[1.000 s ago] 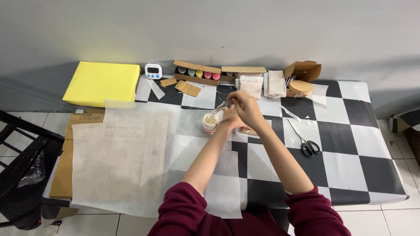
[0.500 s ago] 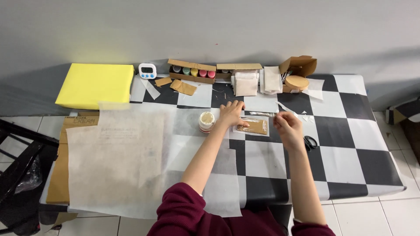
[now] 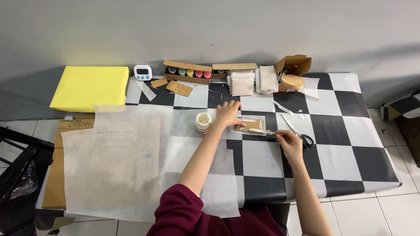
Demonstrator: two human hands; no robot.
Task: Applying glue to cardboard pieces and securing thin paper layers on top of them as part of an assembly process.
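My left hand [image 3: 228,113] lies flat with fingers spread, pressing on the left end of a small brown cardboard piece [image 3: 250,126] streaked with white paste. My right hand [image 3: 288,142] pinches a thin brush or spreader [image 3: 265,131] whose tip rests on the card's right edge. An open white jar of paste [image 3: 203,123] stands just left of my left hand. The card sits on a sheet of white paper on the black-and-white checkered table [image 3: 337,153].
Black-handled scissors [image 3: 298,132] lie right of my right hand. At the back are a box of coloured paint pots [image 3: 187,72], folded white paper [image 3: 242,83], an open cardboard box [image 3: 294,72], a small timer [image 3: 142,72] and a yellow block [image 3: 92,86]. Large tracing paper [image 3: 118,161] covers the left.
My right hand left the jar, carried the spreader to the right and down onto the card. My left hand moved off the jar and flattened on the card.
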